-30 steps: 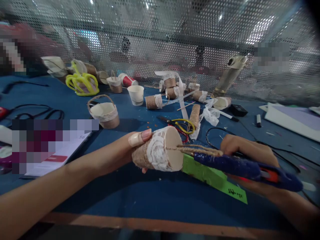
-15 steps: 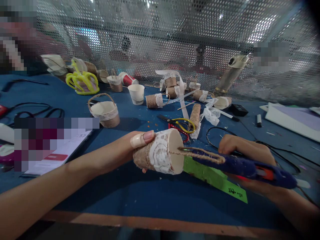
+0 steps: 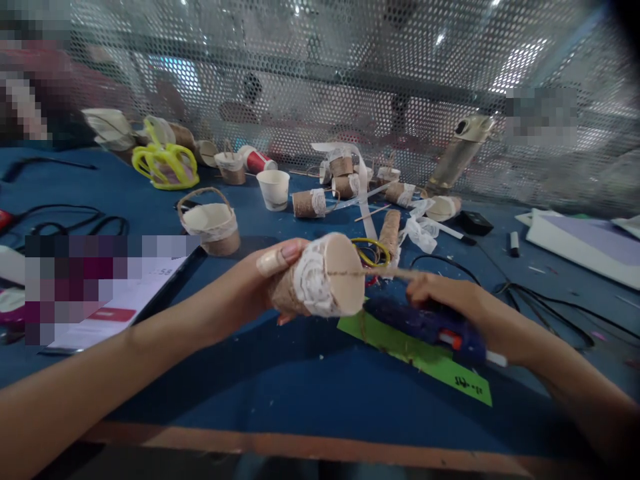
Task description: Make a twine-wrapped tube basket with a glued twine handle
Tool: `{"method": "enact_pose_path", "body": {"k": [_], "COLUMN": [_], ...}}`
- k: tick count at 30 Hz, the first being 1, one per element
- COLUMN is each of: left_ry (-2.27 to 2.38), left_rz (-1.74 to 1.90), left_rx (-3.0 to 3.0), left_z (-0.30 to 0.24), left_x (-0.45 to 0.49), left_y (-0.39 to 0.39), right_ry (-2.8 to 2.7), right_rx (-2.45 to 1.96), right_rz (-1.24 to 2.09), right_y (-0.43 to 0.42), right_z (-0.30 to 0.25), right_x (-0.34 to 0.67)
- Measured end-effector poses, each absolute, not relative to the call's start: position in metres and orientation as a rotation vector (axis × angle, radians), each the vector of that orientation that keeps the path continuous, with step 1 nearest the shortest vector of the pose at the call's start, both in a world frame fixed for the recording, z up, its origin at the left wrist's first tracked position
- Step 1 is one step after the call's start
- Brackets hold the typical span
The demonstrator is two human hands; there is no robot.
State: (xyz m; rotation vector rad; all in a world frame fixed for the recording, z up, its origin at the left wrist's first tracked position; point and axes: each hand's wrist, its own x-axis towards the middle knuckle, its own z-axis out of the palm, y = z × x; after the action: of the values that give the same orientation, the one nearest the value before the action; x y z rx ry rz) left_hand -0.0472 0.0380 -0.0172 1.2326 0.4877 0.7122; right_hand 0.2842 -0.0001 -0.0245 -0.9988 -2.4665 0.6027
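My left hand (image 3: 283, 273) is closed around a small paper cup (image 3: 345, 277) lying on its side in the air, its mouth facing right. Brown twine covers the cup's lower part, and a white lace band (image 3: 313, 277) circles the rim end. From the cup a strand of twine (image 3: 385, 271) stretches to my right hand (image 3: 445, 297), whose fingertips pinch it. Just under that hand is a dark blue glue gun (image 3: 425, 323) with an orange trigger, blurred, over a green paper strip (image 3: 465, 387). Whether the palm still touches the gun is unclear.
A twine basket cup (image 3: 223, 237) stands beyond my left hand. Yellow-handled scissors (image 3: 373, 252) are partly hidden behind the cup. Farther back are a plain paper cup (image 3: 275, 193), several decorated cups and a lace ribbon (image 3: 365, 193). Black cables (image 3: 545, 310) run at right; a tablet (image 3: 145, 293) lies left.
My right hand has moved left toward the cup, and the glue gun has moved left and away from me. The loose twine loop now looks drawn out straight. The cup has risen slightly.
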Motion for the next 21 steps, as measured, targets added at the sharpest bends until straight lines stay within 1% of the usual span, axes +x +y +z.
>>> {"method": "enact_pose_path", "body": {"k": [6,9,11,16,19,21], "left_ry": [0.528,0.517,0.516,0.519,0.514,0.500], "left_rz": [0.662,0.603,0.539,0.471,0.479,0.492], "left_rx": [1.270,1.283,1.291,1.245,1.223,1.245], "left_z": [-0.023,-0.020,-0.018,-0.016,-0.018,-0.017], "left_x": [-0.051,-0.051,-0.050,-0.047,-0.046,-0.046], "left_y": [0.035,0.033,0.031,0.030,0.030,0.029], "right_ry": [-2.616,-2.625,-2.574,-2.318,-2.263,-2.212], "right_rx": [-1.104,-1.039,-0.979,-0.887,-0.872,-0.824], "right_rz": [0.834,0.905,0.901,0.716,0.733,0.801], "right_y": [0.000,0.002,0.003,-0.003,-0.018,-0.027], "right_z": [-0.015,-0.010,-0.008,-0.013,-0.016,-0.015], "right_x": [0.288,0.291,0.291,0.271,0.250,0.236]}}
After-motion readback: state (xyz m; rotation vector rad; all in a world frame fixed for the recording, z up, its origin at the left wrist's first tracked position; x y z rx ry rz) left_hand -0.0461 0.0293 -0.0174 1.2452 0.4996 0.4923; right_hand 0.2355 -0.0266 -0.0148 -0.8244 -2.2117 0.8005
